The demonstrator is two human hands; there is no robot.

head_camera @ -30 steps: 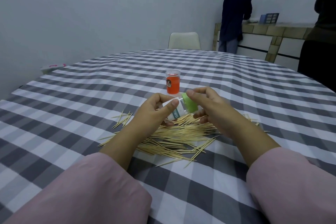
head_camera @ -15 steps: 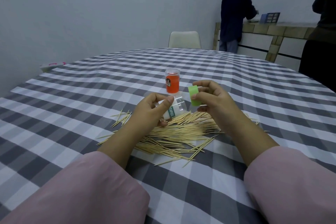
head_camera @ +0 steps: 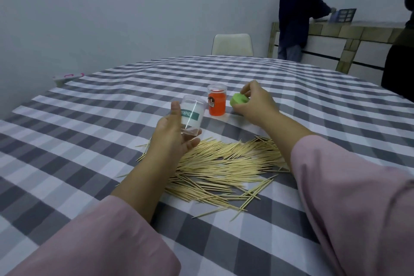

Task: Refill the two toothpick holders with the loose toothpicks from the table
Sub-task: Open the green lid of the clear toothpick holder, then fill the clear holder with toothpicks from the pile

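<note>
My left hand [head_camera: 171, 139] grips a clear toothpick holder [head_camera: 192, 116] with a green and white label, held upright with its mouth open at the top, just above the table. My right hand [head_camera: 254, 103] holds that holder's green lid [head_camera: 238, 99] low over the cloth, to the right of an orange holder [head_camera: 216, 101] that stands upright with a clear cap on. A wide heap of loose toothpicks [head_camera: 224, 163] lies on the checked tablecloth [head_camera: 89, 123] between my forearms, in front of both holders.
A white chair [head_camera: 231, 45] stands at the table's far side. A person in dark clothes [head_camera: 295, 11] works at a sideboard [head_camera: 349, 38] at the back right; another dark figure [head_camera: 401, 56] is at the right edge. A small white box [head_camera: 67, 76] sits far left.
The green lid has come off the clear holder. My right hand carried it right and down beside the orange holder, while my left hand turned the clear holder from lying sideways to upright.
</note>
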